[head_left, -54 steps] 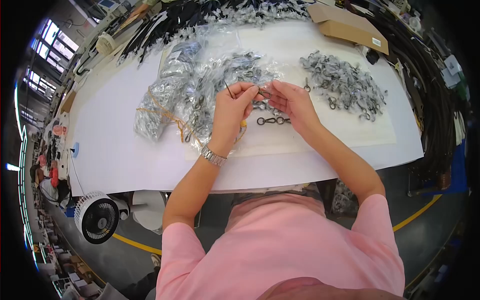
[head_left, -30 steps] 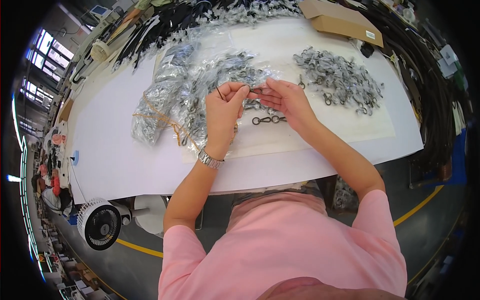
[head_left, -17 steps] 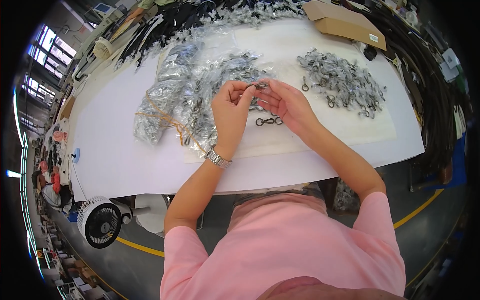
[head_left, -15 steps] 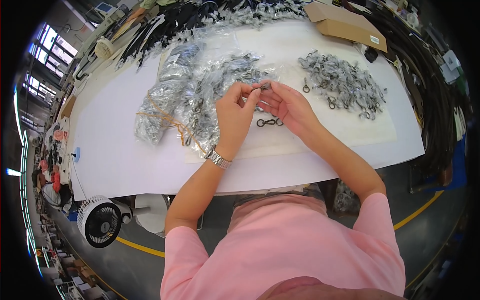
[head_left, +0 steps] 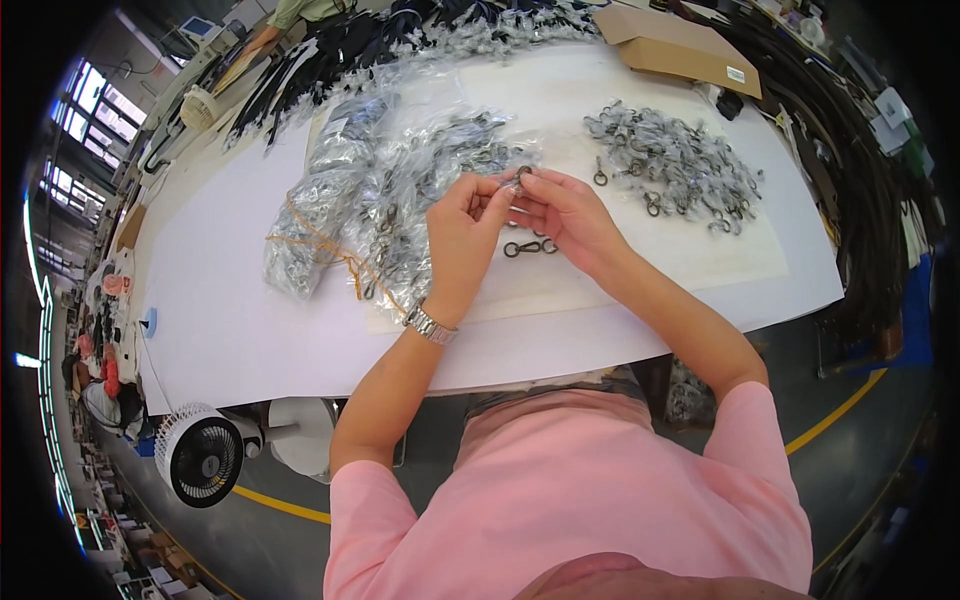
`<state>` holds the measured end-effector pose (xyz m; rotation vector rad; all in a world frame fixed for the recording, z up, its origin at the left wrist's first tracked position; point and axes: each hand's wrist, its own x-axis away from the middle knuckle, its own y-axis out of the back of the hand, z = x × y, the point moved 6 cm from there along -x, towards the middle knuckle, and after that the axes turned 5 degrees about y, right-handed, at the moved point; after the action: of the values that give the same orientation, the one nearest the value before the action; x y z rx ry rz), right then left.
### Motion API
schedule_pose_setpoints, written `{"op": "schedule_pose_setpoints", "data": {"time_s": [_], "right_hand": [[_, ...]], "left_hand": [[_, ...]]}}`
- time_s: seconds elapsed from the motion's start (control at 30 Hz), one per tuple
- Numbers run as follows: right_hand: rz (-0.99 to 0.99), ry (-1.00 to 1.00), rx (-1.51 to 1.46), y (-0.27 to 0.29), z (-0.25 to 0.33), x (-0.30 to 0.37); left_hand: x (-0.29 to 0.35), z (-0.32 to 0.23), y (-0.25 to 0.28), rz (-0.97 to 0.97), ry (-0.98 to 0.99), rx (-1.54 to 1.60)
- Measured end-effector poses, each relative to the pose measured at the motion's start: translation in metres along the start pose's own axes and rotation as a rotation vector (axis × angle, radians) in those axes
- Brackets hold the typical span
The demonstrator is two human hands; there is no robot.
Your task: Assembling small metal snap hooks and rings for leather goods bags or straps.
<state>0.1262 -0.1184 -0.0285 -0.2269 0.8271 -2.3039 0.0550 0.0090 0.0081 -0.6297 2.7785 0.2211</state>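
Observation:
Between the fingertips of both hands is a dark metal snap hook (head_left: pixel 522 176), partly hidden by the fingers and a bit of clear plastic. My left hand (head_left: pixel 466 212) pinches it from the left, a steel watch on the wrist. From the other side my right hand (head_left: pixel 578 218) grips it with thumb and forefinger, the other fingers curled below. On the white sheet just under the hands lie loose snap hooks (head_left: pixel 524 248) with round rings. To the left spreads a heap of hooks in clear plastic bags (head_left: pixel 390 215). A pile of hooks wrapped in plastic (head_left: pixel 675 165) lies to the right.
An orange cord (head_left: pixel 335 250) trails over a full plastic bag at the left. A cardboard box (head_left: pixel 680 50) and black straps (head_left: pixel 380 35) lie at the far side. A white fan (head_left: pixel 205 455) stands by the near left table edge. Another person's arm shows at the far left.
The hands have drawn closer together around the snap hook, and its ring now stands up between the fingertips. The whole view has shifted slightly.

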Motion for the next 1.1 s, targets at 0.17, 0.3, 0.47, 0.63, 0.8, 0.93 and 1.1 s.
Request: {"op": "schedule_pose_setpoints", "data": {"time_s": [0.17, 0.3, 0.47, 0.63, 0.8, 0.93, 1.1], "right_hand": [[-0.107, 0.065, 0.140, -0.004, 0.014, 0.004], [0.106, -0.003, 0.217, -0.001, 0.009, 0.002], [0.088, -0.234, 0.090, 0.008, -0.004, -0.001], [0.057, -0.105, 0.450, -0.008, -0.002, -0.003], [0.139, 0.085, 0.672, -0.009, 0.011, 0.000], [0.185, -0.283, 0.267, 0.003, 0.017, 0.005], [0.320, -0.459, 0.064, 0.025, 0.004, 0.000]], "left_hand": [[-0.006, -0.001, 0.020, 0.031, 0.156, -0.004], [-0.011, -0.009, 0.013, 0.124, 0.176, 0.030], [-0.013, -0.005, 0.000, 0.315, 0.212, 0.126], [-0.012, 0.012, 0.017, 0.227, 0.297, 0.128], [-0.012, 0.005, 0.007, 0.148, 0.228, 0.219], [-0.009, 0.007, -0.002, 0.216, 0.092, 0.304], [-0.005, -0.009, 0.009, 0.262, 0.024, 0.217]]}}
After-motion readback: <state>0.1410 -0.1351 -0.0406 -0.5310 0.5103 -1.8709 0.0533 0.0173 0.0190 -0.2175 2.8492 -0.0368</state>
